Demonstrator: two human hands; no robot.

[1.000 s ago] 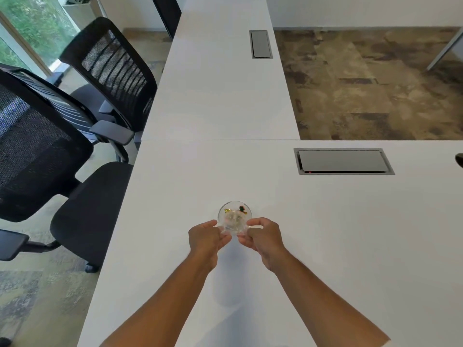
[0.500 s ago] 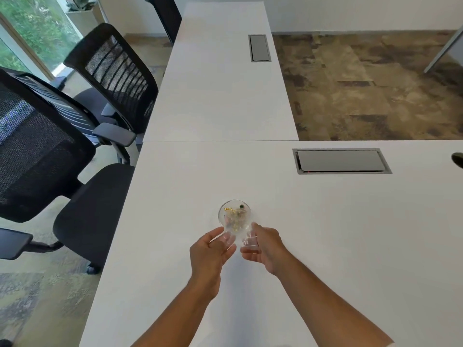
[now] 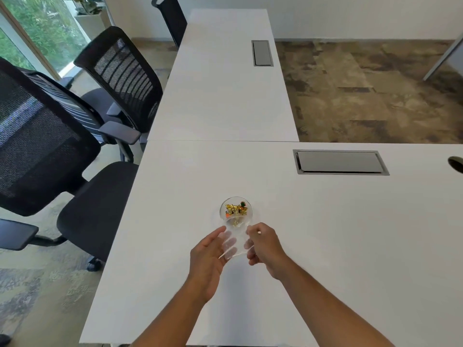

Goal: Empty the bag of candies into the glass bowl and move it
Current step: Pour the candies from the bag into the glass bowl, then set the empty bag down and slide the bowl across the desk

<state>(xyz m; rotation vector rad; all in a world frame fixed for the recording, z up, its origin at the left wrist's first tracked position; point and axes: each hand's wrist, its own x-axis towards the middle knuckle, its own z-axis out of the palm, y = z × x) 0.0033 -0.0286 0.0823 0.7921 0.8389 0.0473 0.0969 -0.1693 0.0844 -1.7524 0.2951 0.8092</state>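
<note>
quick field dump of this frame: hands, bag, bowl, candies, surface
left hand: open palm, fingers against the bag's left side
right hand: pinching the bag's right edge
bag: clear plastic, held between both hands, mouth toward the bowl; a candy or two near the mouth, not clear whether inside
bowl: small glass, on the desk, just beyond the hands
candies: mostly gold-wrapped, some orange and green, in the bowl
desk: white, with a grey cable hatch at far right
</note>
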